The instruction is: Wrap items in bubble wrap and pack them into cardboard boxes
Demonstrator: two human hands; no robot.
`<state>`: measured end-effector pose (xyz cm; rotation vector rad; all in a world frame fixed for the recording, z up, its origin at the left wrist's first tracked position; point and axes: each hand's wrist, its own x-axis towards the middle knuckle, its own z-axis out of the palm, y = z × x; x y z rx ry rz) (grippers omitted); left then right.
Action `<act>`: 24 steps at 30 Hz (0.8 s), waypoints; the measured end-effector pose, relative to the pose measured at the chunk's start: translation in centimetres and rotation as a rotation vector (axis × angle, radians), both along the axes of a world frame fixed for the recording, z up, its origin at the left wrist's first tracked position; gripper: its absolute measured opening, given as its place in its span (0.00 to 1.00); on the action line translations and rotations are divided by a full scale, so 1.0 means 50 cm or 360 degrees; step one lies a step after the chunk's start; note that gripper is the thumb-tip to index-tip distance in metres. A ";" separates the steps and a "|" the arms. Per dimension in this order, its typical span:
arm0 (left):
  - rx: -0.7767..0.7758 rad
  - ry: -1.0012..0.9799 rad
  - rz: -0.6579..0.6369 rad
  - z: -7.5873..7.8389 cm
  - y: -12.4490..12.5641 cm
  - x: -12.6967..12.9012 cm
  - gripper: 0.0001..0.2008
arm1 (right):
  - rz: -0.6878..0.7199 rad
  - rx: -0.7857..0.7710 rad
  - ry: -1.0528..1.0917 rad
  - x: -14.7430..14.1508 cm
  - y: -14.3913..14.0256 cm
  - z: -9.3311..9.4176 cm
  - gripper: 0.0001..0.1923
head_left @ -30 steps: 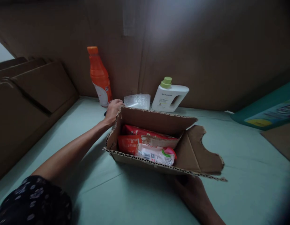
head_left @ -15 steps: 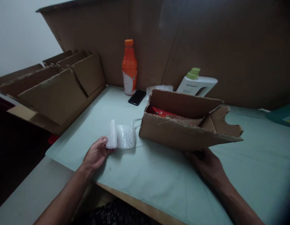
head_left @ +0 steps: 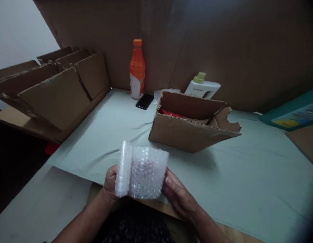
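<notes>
Head view shows both hands holding a small roll of clear bubble wrap [head_left: 141, 172] up in front of the body, above the near edge of the pale green surface [head_left: 247, 175]. The left hand [head_left: 111, 180] is closed around the rolled-up end on the left, fingers hidden behind the plastic. The right hand [head_left: 178, 195] grips the loose right edge of the sheet, thumb on the front, fingers curled behind. The unrolled part lies flat between the two hands.

Beyond the wrap, an open brown cardboard box [head_left: 191, 130] sits on the surface, well apart from the hands, with a red packet [head_left: 171, 114] just visible inside. Behind the box stand an orange plastic bottle [head_left: 136, 71] and a white jug with a green cap [head_left: 203, 88]; a black phone [head_left: 145, 101] lies flat beside the bottle. Folded brown cardboard sheets [head_left: 55, 87] lean in a stack at the left.
</notes>
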<state>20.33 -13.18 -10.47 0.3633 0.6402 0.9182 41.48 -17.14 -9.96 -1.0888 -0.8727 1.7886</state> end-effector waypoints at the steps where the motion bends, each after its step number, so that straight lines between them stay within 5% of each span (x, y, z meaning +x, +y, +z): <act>1: -0.0007 -0.0007 -0.0047 -0.001 -0.009 0.007 0.07 | -0.0037 -0.0016 0.0072 -0.015 0.006 -0.001 0.41; 5: 0.0027 -0.0066 -0.0027 0.006 -0.011 0.004 0.11 | -0.0332 -0.0003 0.0014 -0.007 0.032 0.013 0.36; 9: 0.0034 -0.0127 0.0028 0.009 0.010 -0.021 0.31 | -0.0596 0.0125 -0.0231 0.035 0.036 0.033 0.30; 16: 0.0324 0.0467 0.0056 -0.009 0.009 0.037 0.50 | -0.0376 0.0256 -0.0548 0.062 -0.026 0.074 0.27; 20: 0.0266 0.0627 0.0024 -0.010 0.012 0.064 0.45 | -0.0063 0.0360 -0.0591 0.105 -0.071 0.101 0.25; 24: 0.0028 0.0502 0.0032 -0.011 0.012 0.066 0.28 | -0.0329 0.0465 -0.0830 0.155 -0.102 0.073 0.30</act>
